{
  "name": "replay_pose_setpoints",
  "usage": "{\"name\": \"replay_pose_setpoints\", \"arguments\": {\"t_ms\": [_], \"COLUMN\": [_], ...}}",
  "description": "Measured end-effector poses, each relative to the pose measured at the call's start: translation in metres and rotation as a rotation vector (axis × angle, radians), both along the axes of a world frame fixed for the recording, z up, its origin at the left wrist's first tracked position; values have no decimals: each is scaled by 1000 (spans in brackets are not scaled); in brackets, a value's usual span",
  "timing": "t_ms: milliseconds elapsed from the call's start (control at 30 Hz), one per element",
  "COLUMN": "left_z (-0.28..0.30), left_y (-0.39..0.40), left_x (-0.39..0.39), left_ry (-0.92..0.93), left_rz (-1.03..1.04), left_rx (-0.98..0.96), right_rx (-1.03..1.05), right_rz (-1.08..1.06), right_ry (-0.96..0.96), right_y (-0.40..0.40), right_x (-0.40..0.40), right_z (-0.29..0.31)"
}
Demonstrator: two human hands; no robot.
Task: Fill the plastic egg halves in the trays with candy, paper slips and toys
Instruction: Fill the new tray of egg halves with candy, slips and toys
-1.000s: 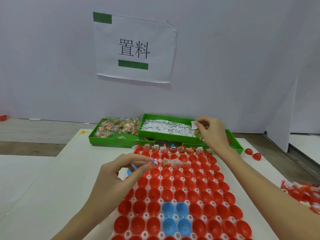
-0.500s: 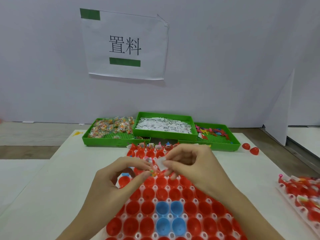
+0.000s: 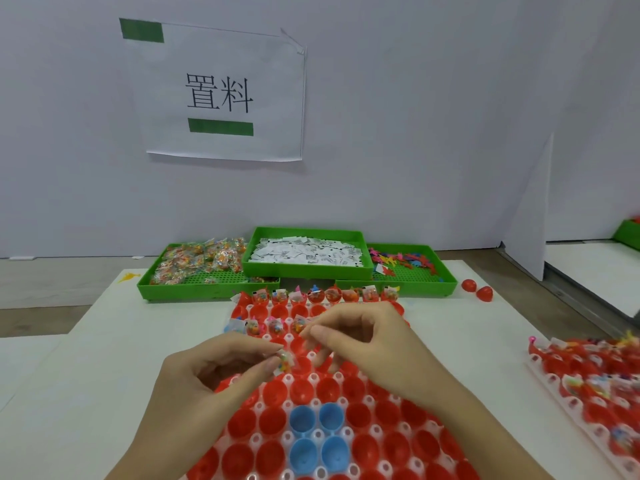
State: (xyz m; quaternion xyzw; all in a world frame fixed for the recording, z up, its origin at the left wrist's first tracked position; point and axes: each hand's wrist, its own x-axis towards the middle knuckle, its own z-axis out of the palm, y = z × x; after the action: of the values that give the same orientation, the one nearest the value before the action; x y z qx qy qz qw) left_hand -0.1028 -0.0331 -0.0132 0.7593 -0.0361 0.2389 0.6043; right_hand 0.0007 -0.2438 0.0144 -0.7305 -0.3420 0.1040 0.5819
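A white tray (image 3: 313,377) of red egg halves (image 3: 272,420), with a few blue ones (image 3: 315,434), lies in front of me. The far row (image 3: 332,294) and part of the second row (image 3: 273,325) hold candy and slips. My left hand (image 3: 214,379) pinches a small candy packet (image 3: 284,362) between thumb and forefinger, just above the tray. My right hand (image 3: 367,344) hovers close beside it with curled fingers. No slip shows plainly in it.
Three green bins stand at the back: candy packets (image 3: 201,258), paper slips (image 3: 304,252) and coloured toys (image 3: 405,258). Two loose red halves (image 3: 476,289) lie right of them. A second tray of filled halves (image 3: 595,382) sits at the right edge.
My right hand came back from the slip bin with a slip and met the left hand over the tray. The left hand kept pinching the candy packet.
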Motion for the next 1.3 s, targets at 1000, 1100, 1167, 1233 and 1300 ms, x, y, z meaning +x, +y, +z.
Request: {"name": "replay_pose_setpoints", "arguments": {"t_ms": [1000,1100,1167,1233,1300], "left_z": [0,1,1,0,0], "left_y": [13,13,12,12,13], "left_x": [6,6,6,5,5], "left_ry": [-73,-72,-70,-66,-62], "left_rz": [-4,-5,-10,-11,-6], "left_rx": [63,61,58,59,67], "right_rx": [-793,-774,-751,-728,-688], "right_rz": [-526,-546,-562,-577,-595], "right_ry": [-138,-154,-163,-175,-194], "right_y": [-26,-29,-33,-37,-41], "right_x": [194,190,188,186,185], "right_z": [-12,-12,-12,-12,-12]}}
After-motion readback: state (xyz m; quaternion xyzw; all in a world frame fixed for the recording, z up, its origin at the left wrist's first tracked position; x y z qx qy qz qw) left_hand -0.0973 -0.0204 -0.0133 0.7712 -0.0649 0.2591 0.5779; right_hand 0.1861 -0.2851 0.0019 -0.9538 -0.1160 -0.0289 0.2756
